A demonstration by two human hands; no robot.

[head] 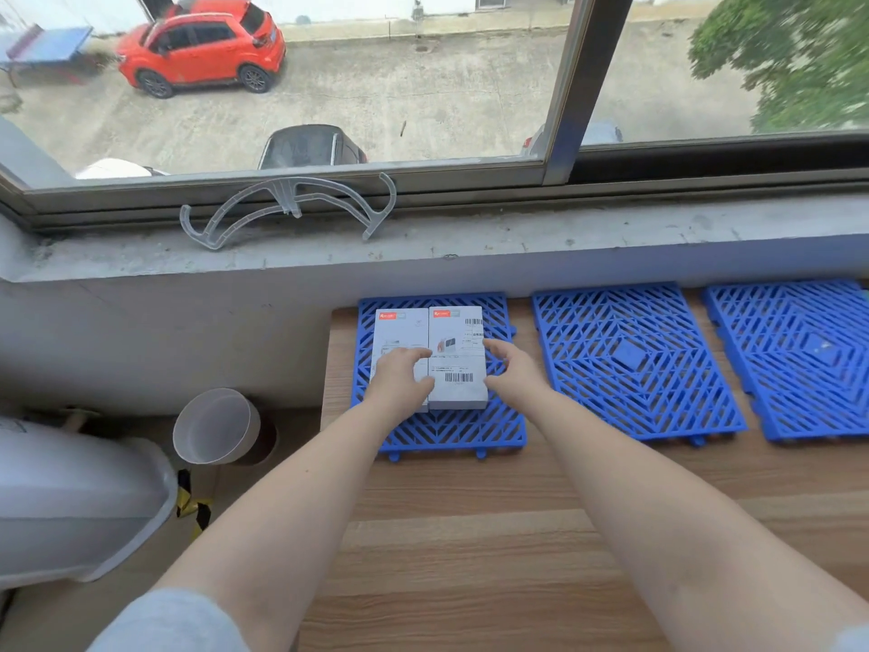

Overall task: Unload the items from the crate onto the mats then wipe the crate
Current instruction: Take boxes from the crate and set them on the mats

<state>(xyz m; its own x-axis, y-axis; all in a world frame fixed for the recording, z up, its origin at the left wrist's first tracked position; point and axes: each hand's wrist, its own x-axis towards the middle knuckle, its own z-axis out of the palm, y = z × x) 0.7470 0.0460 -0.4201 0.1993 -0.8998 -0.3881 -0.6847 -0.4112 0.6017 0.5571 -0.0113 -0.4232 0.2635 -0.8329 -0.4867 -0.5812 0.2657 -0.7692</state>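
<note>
Two white product boxes lie side by side on the leftmost blue grid mat: the left box and the right box with barcodes. My left hand rests on top of both boxes, fingers and thumb spread over their seam. Beside the right box's right edge is my right hand, fingers loosely curved and holding nothing. A middle mat and a right mat lie bare. No crate is in view.
The mats sit on a wooden table under a concrete window sill bearing a clear plastic hanger. Left of the table stand a translucent bucket and a large white container.
</note>
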